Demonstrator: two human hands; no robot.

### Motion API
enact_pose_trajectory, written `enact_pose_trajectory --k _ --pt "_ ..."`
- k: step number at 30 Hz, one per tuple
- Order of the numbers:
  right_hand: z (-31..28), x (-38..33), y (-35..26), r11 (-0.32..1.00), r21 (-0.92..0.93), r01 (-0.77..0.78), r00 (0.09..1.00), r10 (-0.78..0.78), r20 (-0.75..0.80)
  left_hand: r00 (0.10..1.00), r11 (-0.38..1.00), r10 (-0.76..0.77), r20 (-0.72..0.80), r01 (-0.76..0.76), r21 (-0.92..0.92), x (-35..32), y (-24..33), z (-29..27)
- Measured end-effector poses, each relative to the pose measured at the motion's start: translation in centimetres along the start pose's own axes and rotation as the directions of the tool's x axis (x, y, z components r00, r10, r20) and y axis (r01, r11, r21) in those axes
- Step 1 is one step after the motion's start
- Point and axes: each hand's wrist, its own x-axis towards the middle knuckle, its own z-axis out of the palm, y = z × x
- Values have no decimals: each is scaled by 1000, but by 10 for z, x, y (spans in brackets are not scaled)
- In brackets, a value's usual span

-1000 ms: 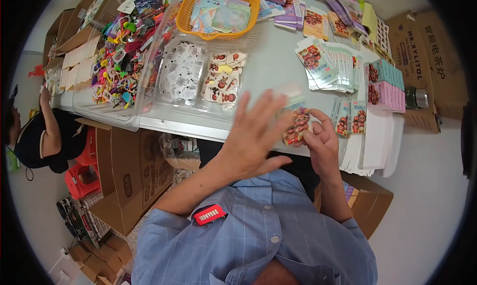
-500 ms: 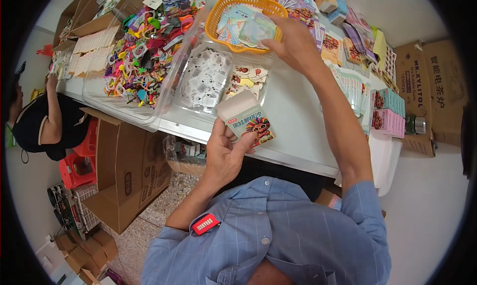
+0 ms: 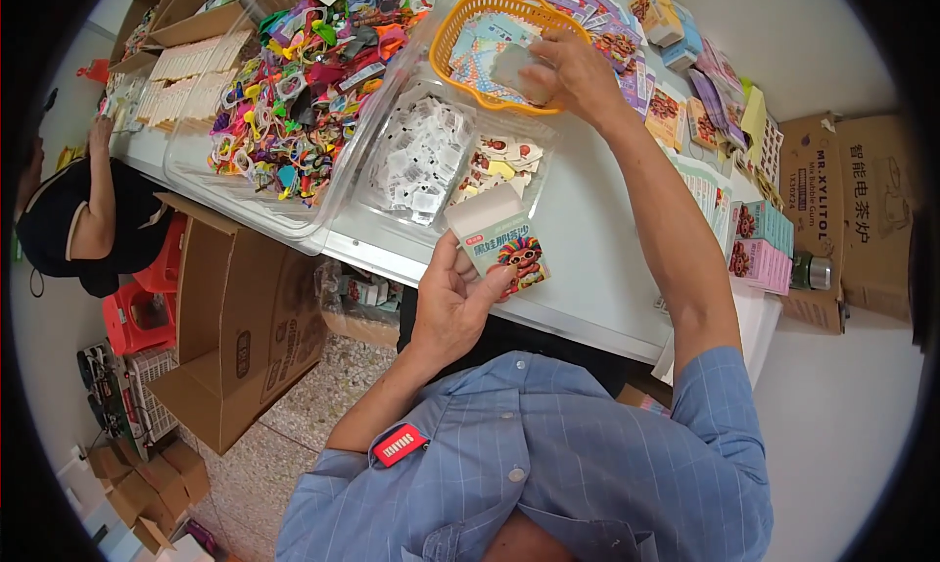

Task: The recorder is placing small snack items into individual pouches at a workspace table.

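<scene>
My left hand (image 3: 458, 303) grips a small pale-green carton (image 3: 509, 252) with a colourful cartoon figure on its front; its top flap stands up. Out over the yellow plastic basket (image 3: 452, 23), my right hand (image 3: 578, 77) has its fingers closed at the edge of a pale clear packet (image 3: 517, 70), slightly smeared by motion. Under that packet lie several patterned packets (image 3: 480, 58) in light blue and pink. Nearer me, a clear tray holds small white sachets (image 3: 426, 156), and beside it lie printed cutout pieces (image 3: 504, 165).
A big clear bin of colourful trinkets (image 3: 294, 102) stands at the left on the white table (image 3: 597, 268). Small cartons (image 3: 764, 234) and flat printed boxes (image 3: 666, 107) line the right side. A cardboard box (image 3: 235, 337) stands below the table edge. At far left, another person (image 3: 88, 219) works.
My right fingers have closed more on the packet in the basket, which has shifted and tilted. The view has moved slightly; my left hand keeps hold of the carton.
</scene>
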Motion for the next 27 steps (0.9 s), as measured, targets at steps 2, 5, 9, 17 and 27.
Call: enact_pose_trajectory --k 2,5,9,17,27 --pt "3 -4 4 998 68 -2 998 7 -67 1000 1000 10 11 -10 26 2 0 2" --pt "-2 -8 4 978 211 -6 989 37 -142 1000 1000 -6 15 6 30 1 -4 5" --pt "-9 -14 1 728 639 -251 928 369 -56 999 999 2 32 -3 42 -5 -10 7" --pt "-15 -17 2 716 687 -124 892 384 -239 1000 999 1 12 -1 45 -12 -13 7" --pt "-17 -18 4 635 753 -172 859 471 -201 999 995 43 8 -44 90 -15 -12 6"
